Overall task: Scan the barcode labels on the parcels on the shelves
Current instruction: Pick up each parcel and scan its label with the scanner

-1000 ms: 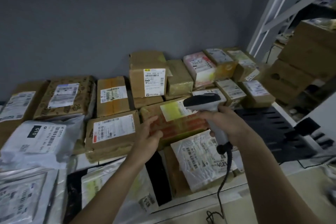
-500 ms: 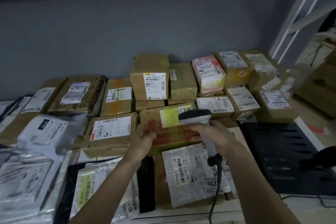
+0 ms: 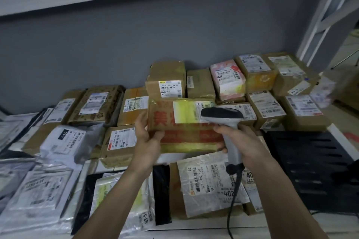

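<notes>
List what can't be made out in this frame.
- Head view: the label on the red-printed parcel is partly covered by the scanner, its print blurred.
- Right hand hides the scanner's trigger.
- Scanner cable runs off the bottom edge.
- Left hand: fingers behind the parcel unseen.

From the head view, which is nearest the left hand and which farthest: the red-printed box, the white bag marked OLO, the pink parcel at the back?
From the left hand:
1. Red-printed box, held in it.
2. White OLO bag, to its left.
3. Pink parcel, back right.
</notes>
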